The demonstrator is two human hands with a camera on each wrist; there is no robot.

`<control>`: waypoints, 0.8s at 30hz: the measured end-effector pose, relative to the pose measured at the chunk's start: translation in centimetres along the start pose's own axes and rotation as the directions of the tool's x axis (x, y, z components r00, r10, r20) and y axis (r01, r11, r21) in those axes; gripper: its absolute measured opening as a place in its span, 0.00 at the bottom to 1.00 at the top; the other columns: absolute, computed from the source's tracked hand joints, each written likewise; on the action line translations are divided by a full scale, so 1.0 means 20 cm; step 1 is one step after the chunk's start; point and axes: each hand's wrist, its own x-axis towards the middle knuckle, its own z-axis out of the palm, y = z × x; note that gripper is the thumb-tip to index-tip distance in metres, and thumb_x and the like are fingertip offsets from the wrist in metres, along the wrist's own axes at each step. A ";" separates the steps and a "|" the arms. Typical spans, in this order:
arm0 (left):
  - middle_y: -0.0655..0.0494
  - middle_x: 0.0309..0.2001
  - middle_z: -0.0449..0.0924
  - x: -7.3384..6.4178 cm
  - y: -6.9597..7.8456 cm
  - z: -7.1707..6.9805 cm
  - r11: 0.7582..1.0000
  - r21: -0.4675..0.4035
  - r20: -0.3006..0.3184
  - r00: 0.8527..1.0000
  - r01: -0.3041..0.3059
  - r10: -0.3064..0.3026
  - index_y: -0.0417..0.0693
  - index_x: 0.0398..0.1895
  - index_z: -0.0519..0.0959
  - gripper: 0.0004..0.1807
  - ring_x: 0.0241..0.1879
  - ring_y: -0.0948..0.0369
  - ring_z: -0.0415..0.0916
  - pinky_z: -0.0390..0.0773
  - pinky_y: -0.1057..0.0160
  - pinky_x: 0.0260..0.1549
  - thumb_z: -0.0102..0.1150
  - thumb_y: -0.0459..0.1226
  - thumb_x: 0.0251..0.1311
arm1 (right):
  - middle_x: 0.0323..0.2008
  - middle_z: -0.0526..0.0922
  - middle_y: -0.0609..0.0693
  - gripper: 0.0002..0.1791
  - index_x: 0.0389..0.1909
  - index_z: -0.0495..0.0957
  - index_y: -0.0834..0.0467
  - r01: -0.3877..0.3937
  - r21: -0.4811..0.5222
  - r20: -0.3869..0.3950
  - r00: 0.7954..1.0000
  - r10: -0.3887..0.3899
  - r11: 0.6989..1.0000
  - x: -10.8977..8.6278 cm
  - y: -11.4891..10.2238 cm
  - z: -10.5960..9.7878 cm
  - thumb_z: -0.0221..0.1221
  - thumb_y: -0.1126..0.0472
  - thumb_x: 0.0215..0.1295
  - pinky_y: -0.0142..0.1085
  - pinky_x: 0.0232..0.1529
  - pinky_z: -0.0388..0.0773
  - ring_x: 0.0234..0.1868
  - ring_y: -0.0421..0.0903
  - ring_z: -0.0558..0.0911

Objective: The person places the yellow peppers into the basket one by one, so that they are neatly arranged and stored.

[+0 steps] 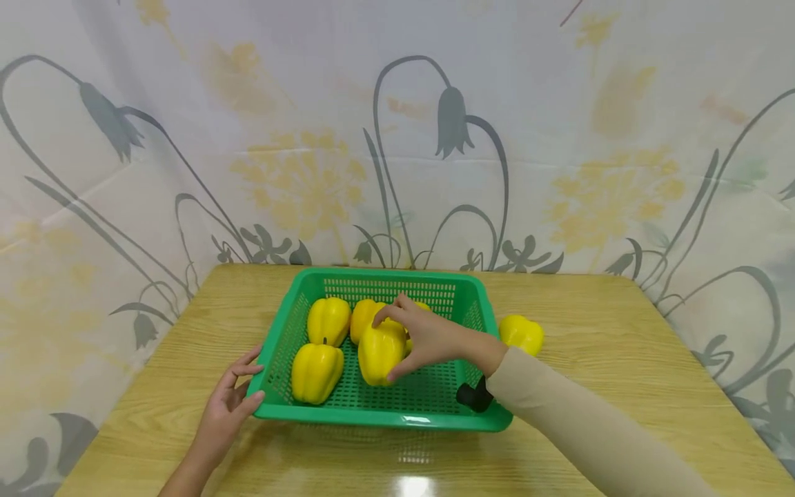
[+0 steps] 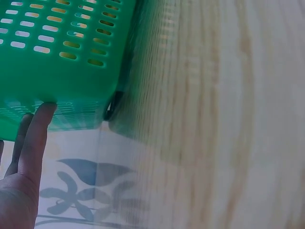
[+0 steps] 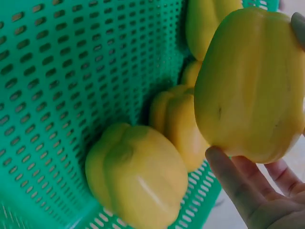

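Observation:
My right hand (image 1: 428,338) grips a yellow bell pepper (image 1: 379,355) between thumb and fingers, over the middle of a green plastic basket (image 1: 385,416). In the right wrist view the held pepper (image 3: 250,86) is close to the camera, with fingertips against one end. More yellow bell peppers lie in the basket: one at its front left (image 1: 317,374), one behind that (image 1: 328,319), and others partly hidden by the right hand. My left hand (image 1: 226,404) touches the basket's left side near the front corner, its fingers (image 2: 35,138) nearly straight against the outer wall.
Another yellow bell pepper (image 1: 522,334) lies on the wooden table (image 1: 596,331), just right of the basket. A black device (image 1: 475,395) sits by the right wrist, over the basket's front right corner. Behind the table hangs a flower-patterned cloth (image 1: 397,138).

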 end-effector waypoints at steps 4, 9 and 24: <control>0.50 0.66 0.57 0.00 -0.01 0.01 1.000 -0.007 0.004 1.000 0.004 -0.004 0.29 0.51 0.64 0.16 0.62 0.66 0.55 0.59 0.77 0.52 0.44 0.19 0.59 | 0.45 0.60 0.46 0.38 0.55 0.66 0.48 -0.017 -0.024 0.049 0.999 0.018 1.000 0.03 -0.01 0.04 0.73 0.47 0.43 0.35 0.40 0.71 0.42 0.45 0.67; 0.49 0.66 0.57 0.00 -0.01 0.01 1.000 -0.024 0.004 1.000 -0.012 0.012 0.28 0.51 0.64 0.16 0.62 0.65 0.56 0.59 0.76 0.52 0.44 0.18 0.58 | 0.45 0.61 0.47 0.37 0.54 0.66 0.47 -0.046 -0.025 0.085 0.995 0.048 0.999 0.09 0.01 0.11 0.73 0.48 0.42 0.35 0.42 0.71 0.43 0.46 0.68; 0.49 0.66 0.57 0.01 -0.01 0.00 0.999 -0.031 0.001 1.000 -0.014 0.014 0.29 0.50 0.65 0.16 0.62 0.65 0.56 0.59 0.76 0.52 0.45 0.18 0.58 | 0.52 0.64 0.53 0.32 0.56 0.67 0.54 -0.101 0.109 0.185 0.980 0.080 0.989 0.09 0.04 0.14 0.70 0.62 0.49 0.31 0.42 0.74 0.54 0.51 0.68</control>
